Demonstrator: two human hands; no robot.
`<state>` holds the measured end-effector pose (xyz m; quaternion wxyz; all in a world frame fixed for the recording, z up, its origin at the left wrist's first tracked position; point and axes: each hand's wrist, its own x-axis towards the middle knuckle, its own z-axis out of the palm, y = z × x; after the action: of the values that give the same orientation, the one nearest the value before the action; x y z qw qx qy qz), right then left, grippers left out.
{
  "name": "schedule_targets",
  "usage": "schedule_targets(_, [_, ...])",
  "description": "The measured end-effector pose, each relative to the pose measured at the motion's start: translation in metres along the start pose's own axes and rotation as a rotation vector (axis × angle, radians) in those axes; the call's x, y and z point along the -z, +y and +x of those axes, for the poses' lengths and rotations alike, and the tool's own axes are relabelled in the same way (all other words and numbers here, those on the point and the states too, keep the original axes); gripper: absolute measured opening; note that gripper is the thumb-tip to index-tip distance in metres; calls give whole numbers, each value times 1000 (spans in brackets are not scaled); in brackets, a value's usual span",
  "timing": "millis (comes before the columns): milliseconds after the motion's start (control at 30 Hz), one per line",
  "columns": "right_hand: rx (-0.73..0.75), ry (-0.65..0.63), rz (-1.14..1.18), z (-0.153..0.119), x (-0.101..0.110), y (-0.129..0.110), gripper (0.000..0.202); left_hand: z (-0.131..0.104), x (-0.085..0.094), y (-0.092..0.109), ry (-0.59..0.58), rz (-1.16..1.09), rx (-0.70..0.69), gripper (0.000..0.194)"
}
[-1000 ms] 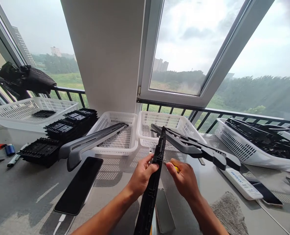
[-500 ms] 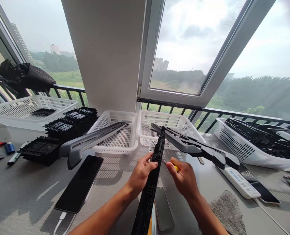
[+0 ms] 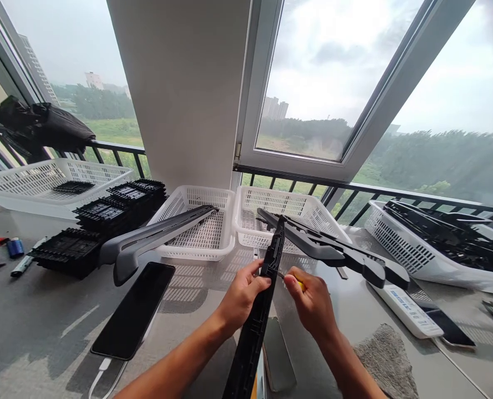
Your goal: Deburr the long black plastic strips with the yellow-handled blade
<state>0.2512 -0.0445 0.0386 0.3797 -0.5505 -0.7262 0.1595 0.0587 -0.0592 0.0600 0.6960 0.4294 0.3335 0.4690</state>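
Note:
My left hand (image 3: 246, 291) is closed round a long black plastic trim strip (image 3: 257, 321), which stands tilted with its ribbed inner side towards me. In my right hand (image 3: 313, 299) is a small tool with a yellow handle (image 3: 300, 281); a thin tip reaches from it to the strip's right edge. The fist hides most of this tool, so its exact kind does not show. Beyond the hands, grey and black trim pieces (image 3: 313, 244) rest across the rim of a white basket (image 3: 246, 235). Below the strip lies a flat grey block (image 3: 278, 354).
Left of me are a phone (image 3: 136, 310) on a cable, two grey trim pieces (image 3: 146, 238) leaning on a basket (image 3: 225, 244), and stacked black plastic parts (image 3: 69, 249). To the right are a power strip (image 3: 408, 310), a grey cloth (image 3: 385, 360) and a full basket (image 3: 400, 244).
The strip's upper end has shifted slightly to the right. The yellow-handled tool stays at the strip's right edge, its tip at a slightly different angle. Both hands keep their hold.

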Motion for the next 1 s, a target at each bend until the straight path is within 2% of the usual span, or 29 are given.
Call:
schedule_targets(167, [7, 16, 13, -3, -1, -4, 72, 1, 1, -4, -27, 38, 4, 58])
schedule_targets(600, [-5, 31, -30, -2, -2, -5, 73, 3, 2, -5, -31, 93, 3, 53])
schedule_targets(800, [75, -16, -25, -4, -4, -6, 72, 3, 2, -3, -35, 96, 0, 55])
schedule_targets(1000, [50, 46, -18, 0, 4, 3, 70, 1, 1, -3, -31, 130, 20, 54])
